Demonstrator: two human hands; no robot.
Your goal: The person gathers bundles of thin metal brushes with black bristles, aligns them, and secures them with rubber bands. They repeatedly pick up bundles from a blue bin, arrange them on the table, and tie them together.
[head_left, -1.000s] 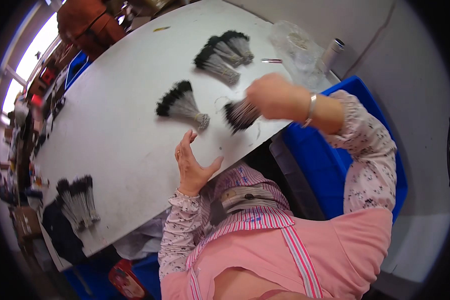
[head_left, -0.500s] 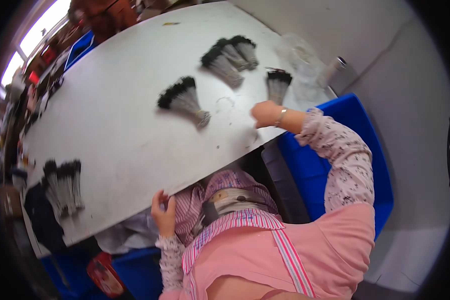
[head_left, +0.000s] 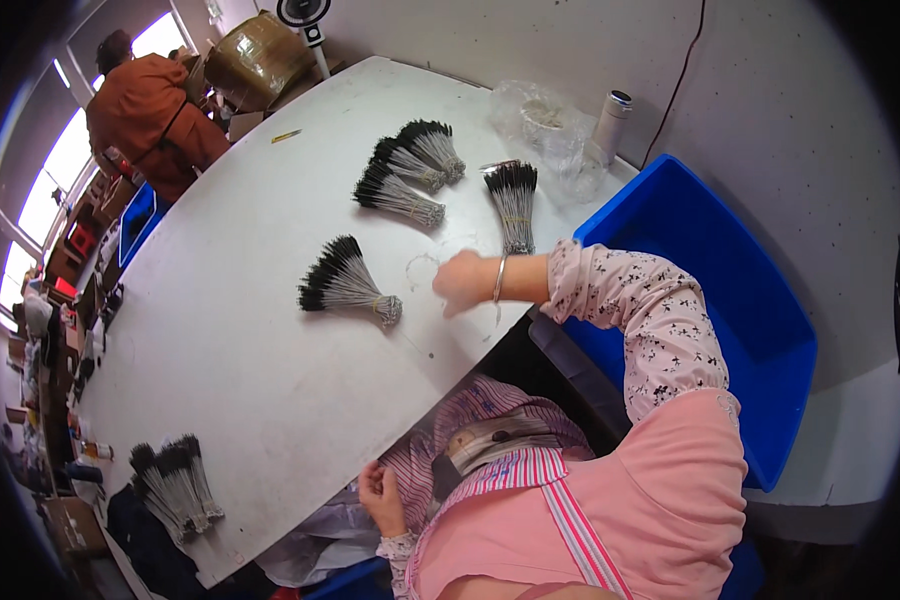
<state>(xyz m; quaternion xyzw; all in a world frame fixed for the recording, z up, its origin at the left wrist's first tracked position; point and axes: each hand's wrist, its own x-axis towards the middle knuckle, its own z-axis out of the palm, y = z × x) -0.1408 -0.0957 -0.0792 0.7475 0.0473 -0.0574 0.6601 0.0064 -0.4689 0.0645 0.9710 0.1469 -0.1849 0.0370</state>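
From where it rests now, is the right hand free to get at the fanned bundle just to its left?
Probably yes. The right hand lies on the white table beside the fanned bundle, with only bare tabletop and a thin loop of wire between them. The left hand is below the table edge.

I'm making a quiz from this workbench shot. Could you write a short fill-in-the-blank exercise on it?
1. The right hand rests on the white table, with a bangle on its ____.
2. The left hand is below the table's near ____.
3. The bin right of the table is coloured ____.
4. The black-tipped wire bundle nearest the right hand lies to its ____.

Missing words: wrist; edge; blue; left
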